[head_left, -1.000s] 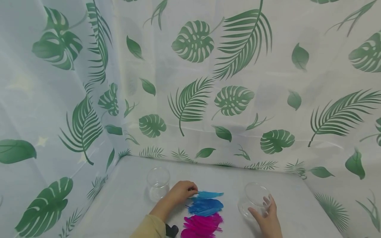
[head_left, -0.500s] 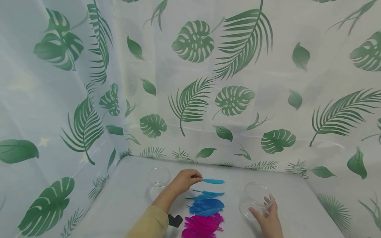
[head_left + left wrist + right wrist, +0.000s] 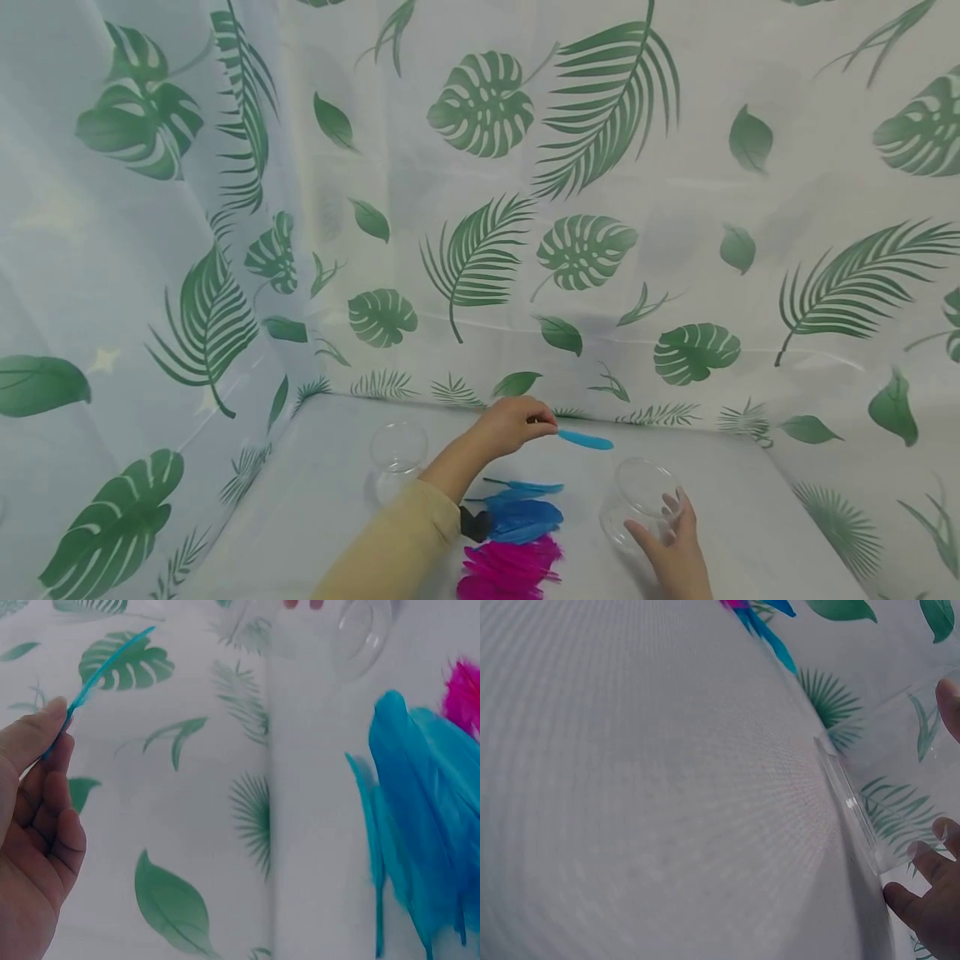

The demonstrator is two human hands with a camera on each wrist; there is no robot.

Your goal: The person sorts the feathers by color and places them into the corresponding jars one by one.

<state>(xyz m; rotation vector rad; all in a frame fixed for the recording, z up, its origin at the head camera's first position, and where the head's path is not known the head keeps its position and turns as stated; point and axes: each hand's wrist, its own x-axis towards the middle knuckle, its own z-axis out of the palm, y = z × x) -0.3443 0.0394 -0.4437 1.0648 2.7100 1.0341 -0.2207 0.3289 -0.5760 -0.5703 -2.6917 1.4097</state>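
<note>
My left hand (image 3: 513, 427) pinches a light blue feather (image 3: 587, 440) by its quill, raised above the far part of the table. In the left wrist view the feather (image 3: 105, 669) slants up from between thumb and forefinger. My right hand (image 3: 678, 546) holds a clear cup (image 3: 628, 500) standing at the right, thumb on the near side and fingers on the right. The right wrist view has the cup's clear wall (image 3: 896, 806) between thumb and fingers. Several blue feathers (image 3: 521, 521) lie in a stack mid-table, with magenta feathers (image 3: 510, 567) nearer me.
Another clear cup (image 3: 397, 446) stands at the left, its lower part partly behind my left arm. The white tabletop (image 3: 300, 500) meets leaf-printed sheeting (image 3: 480, 267) at the back and sides. A black device (image 3: 474, 525) sits at my left wrist.
My left hand has drawn a light blue feather off the far end of the blue stack, lifted it, and carried it rightward. The right hand and cup have stayed in place.
</note>
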